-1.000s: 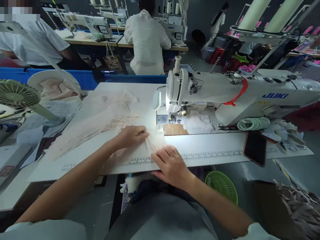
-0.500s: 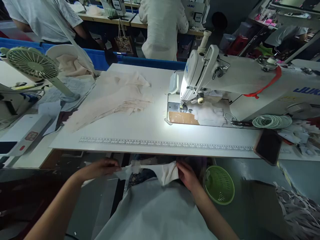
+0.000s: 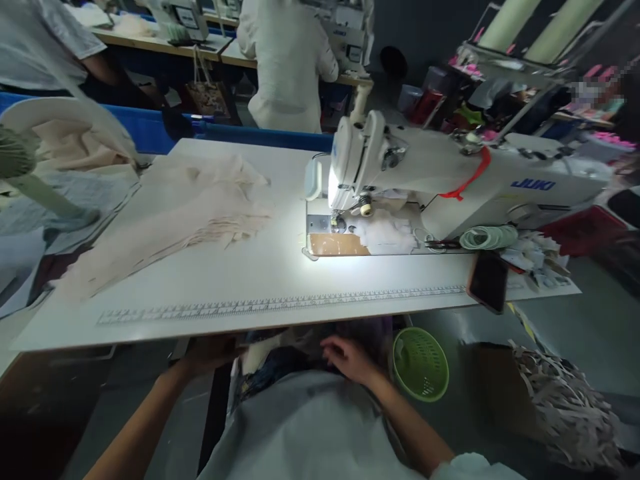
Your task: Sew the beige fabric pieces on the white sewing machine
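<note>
Below the table's front edge, my left hand [image 3: 214,353] is in shadow beside a pale piece of cloth [image 3: 260,351] at my lap. Its fingers are dark and blurred, so whether they grip the cloth is unclear. My right hand [image 3: 350,359] hovers over my lap, fingers loosely bent and apart, with nothing seen in it. On the white table [image 3: 210,280] lies a fanned stack of thin, pale pink fabric pieces [image 3: 165,227]. A sewing machine [image 3: 400,160] stands at the right, its lamp lit, with white cloth [image 3: 383,232] on its bed.
A printed ruler [image 3: 280,303] runs along the table's front. A phone [image 3: 487,281], a coil of pale cord [image 3: 487,237] and scraps lie at right. A green basket [image 3: 420,364] stands below, near a heap of fabric strips [image 3: 570,407]. A fan [image 3: 45,193] stands left; co-workers sit beyond.
The white cloth stretched between both hands has left my right hand and sunk toward my lap. My right hand's fingers have loosened. The view has turned to the right.
</note>
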{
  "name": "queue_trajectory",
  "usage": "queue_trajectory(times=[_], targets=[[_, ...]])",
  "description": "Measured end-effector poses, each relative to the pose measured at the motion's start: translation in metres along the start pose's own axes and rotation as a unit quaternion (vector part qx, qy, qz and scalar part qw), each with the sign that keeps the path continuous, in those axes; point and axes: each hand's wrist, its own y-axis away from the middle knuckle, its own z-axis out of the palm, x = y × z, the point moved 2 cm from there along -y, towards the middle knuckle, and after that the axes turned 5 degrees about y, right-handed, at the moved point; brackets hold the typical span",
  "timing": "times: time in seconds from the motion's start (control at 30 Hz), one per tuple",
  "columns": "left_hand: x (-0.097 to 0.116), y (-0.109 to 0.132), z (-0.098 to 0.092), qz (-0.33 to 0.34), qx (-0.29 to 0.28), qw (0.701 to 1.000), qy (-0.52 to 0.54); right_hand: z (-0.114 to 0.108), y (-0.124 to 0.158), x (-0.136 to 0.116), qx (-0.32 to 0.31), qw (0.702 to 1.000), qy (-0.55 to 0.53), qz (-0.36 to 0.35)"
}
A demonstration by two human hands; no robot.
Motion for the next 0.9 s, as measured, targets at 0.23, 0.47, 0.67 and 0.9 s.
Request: queue_trajectory(times=[0.23, 0.47, 0.67, 0.9], targets=[[0.089, -0.014, -0.017, 0.084, -0.196, 0.973, 0.086, -0.136, 0.018, -0.121, 0.172, 0.949, 0.166, -0.207], [0.252, -0.14, -0.054, 0.238, -0.028, 0.962, 0.13, -0.212, -0.073, -0.147, 0.329, 0.805, 0.486, -0.09], [0.264, -0.252, -0.034, 0.142, 0.161, 0.975, -0.057, -0.207, -0.078, -0.141, 0.302, 0.764, 0.562, -0.092], [0.276, -0.283, -0.031, 0.069, 0.178, 0.968, -0.163, -0.217, -0.078, -0.137, 0.302, 0.773, 0.548, -0.105]])
